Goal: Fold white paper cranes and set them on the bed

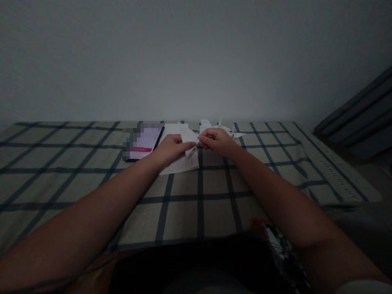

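My left hand [174, 148] is closed on a small folded white paper [187, 136], with the thumb pressed along its near side. My right hand [215, 139] meets it from the right, thumb and fingertips pinched at the paper's right corner. Just beneath the hands lie white paper sheets [174, 168], flat on the cloth, with faint dark marks on the near part. Behind my right hand, partly hidden by it, are several folded paper pieces with pointed tips [234, 133], like origami cranes.
Left of the sheets lies a tablet [148, 141] with a lit, partly blurred screen. A checked cloth [183, 212] covers the table, which meets a grey wall [196, 61] behind. Dark folded fabric [361, 118] is at the right. Near my lap is an orange item [259, 222].
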Motion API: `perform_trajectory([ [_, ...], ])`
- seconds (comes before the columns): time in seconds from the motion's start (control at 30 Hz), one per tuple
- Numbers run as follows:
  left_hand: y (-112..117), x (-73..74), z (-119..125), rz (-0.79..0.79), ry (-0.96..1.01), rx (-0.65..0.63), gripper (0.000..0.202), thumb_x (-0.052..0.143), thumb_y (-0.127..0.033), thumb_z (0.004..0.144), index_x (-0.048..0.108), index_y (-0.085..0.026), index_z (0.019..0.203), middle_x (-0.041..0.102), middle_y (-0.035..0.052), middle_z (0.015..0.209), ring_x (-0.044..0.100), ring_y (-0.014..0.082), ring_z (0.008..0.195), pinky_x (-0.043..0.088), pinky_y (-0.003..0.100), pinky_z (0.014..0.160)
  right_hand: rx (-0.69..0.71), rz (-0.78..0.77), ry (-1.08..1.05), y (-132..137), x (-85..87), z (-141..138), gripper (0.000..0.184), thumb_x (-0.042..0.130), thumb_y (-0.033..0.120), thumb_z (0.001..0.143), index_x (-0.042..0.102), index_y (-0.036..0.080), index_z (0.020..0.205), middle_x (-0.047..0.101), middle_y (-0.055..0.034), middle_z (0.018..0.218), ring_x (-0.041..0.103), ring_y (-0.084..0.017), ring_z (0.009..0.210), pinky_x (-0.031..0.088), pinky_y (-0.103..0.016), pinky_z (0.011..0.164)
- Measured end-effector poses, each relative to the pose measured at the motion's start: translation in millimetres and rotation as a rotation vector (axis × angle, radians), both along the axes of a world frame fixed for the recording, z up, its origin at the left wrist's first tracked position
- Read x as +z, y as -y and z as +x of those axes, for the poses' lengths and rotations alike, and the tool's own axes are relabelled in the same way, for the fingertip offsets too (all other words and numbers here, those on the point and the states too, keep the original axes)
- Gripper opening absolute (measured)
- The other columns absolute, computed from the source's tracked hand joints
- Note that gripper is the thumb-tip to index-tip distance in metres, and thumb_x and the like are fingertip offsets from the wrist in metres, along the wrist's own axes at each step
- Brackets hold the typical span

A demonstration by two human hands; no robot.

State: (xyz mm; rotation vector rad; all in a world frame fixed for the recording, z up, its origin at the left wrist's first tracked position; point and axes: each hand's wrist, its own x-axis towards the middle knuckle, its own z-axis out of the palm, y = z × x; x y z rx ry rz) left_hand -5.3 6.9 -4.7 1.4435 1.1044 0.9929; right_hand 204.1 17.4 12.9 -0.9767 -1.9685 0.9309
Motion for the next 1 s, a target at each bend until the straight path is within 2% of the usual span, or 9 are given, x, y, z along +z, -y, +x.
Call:
perform_trajectory([
  [0.13, 0.3, 0.4, -0.5, 0.043, -0.024, -0.006, 0.036, 0.081, -0.044, 0.07, 0.077, -0.012, 0.086, 0.076, 0.0085, 0.079, 0.063, 0.0157, 0.062, 0.046, 0.029, 0.059, -0.004, -0.003, -0.021, 0.4, -0.5, -0.6, 0.029, 0.06, 0.039, 0.091, 0.065, 0.015, 0.076, 0.064, -0.0017, 0.069, 0.056, -0.011, 0.063, 0.044, -0.025, 0.06],
  [0.37, -3.5, -2.3, -2.7, 0.118, -0.055, -0.025, 0.039, 0.081, -0.047, 0.072, 0.077, -0.012, 0.086, 0.078, 0.0129, 0.089, 0.068, 0.0198, 0.073, 0.05, 0.032, 0.067, 0.045, -0.106, -0.026, 3.7, 2.7, -1.0, 0.034, 0.064, 0.048, 0.088, 0.064, 0.015, 0.08, 0.065, -0.0011, 0.07, 0.055, -0.01, 0.06, 0.042, -0.022, 0.054],
  [0.53, -3.0, -1.3, -1.9, 0.081, -0.053, -0.006, 0.04, 0.082, -0.05, 0.07, 0.076, -0.012, 0.083, 0.076, 0.0106, 0.079, 0.066, 0.0186, 0.066, 0.047, 0.029, 0.061, 0.036, -0.055, -0.015, 2.5, 2.2, -1.7, 0.031, 0.066, 0.044, 0.087, 0.063, 0.015, 0.075, 0.062, 0.0003, 0.066, 0.055, -0.01, 0.06, 0.043, -0.024, 0.059],
  [0.73, 3.1, 4.3, 2.7, 0.007, -0.08, -0.024, 0.032, 0.082, -0.043, 0.069, 0.075, -0.013, 0.075, 0.068, 0.0057, 0.064, 0.048, 0.0102, 0.049, 0.032, 0.025, 0.049, 0.005, -0.083, -0.027, 1.3, 1.5, -2.4, 0.027, 0.064, 0.038, 0.089, 0.062, 0.015, 0.076, 0.063, -0.0007, 0.067, 0.056, -0.011, 0.061, 0.043, -0.025, 0.061],
  [1.0, 3.9, 6.4, 1.8, 0.077, -0.092, -0.036, 0.029, 0.079, -0.041, 0.072, 0.073, -0.013, 0.073, 0.069, 0.0054, 0.069, 0.054, 0.0111, 0.056, 0.038, 0.025, 0.055, 0.045, -0.126, -0.044, 3.1, 1.4, -2.4, 0.033, 0.065, 0.047, 0.086, 0.062, 0.015, 0.077, 0.06, 0.0013, 0.064, 0.053, -0.01, 0.058, 0.04, -0.024, 0.056],
])
